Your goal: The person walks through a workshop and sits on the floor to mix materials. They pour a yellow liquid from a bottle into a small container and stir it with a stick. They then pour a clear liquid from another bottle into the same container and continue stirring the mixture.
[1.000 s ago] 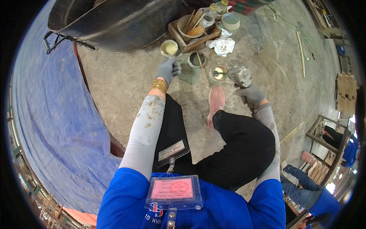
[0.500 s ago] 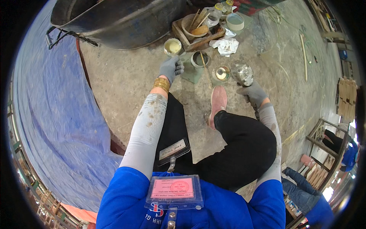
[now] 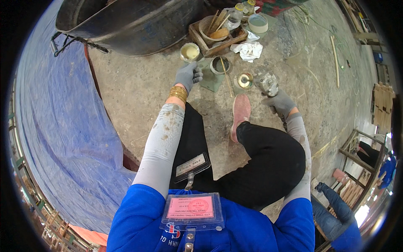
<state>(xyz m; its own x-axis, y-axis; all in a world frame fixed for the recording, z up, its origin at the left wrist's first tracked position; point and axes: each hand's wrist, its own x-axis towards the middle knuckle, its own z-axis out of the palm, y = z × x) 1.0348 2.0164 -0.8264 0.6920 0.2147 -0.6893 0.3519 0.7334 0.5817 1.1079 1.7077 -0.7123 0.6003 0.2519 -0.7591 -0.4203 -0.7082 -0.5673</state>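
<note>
My right hand (image 3: 280, 103), in a grey glove, is closed round a hand-held power tool (image 3: 268, 85) that looks like an angle grinder. Its scuffed silver head points forward, over the floor to the right of my pink shoe (image 3: 241, 110). Fingers curled, my gloved left hand (image 3: 187, 77) hovers just on the near side of a bowl of pale yellow paste (image 3: 195, 52). Whether those fingers hold anything is hidden. Between my hands stand a dark pot (image 3: 225, 63) with a thin stick leaning on it and a small round tin (image 3: 245, 80) with pale contents.
A wooden box (image 3: 208, 52) holds a basin with brushes and sticks. Beyond it are clear bottles (image 3: 249, 8), a round tub (image 3: 258, 27) and crumpled white paper (image 3: 250, 51). A large black vat (image 3: 138, 35) stands far left, beside blue tarpaulin (image 3: 63, 126). Another person (image 3: 336, 210) is at lower right.
The grinder's head has tilted slightly in my right hand and looks less bright. My left hand stays almost in place. The person at lower right has shifted a leg.
</note>
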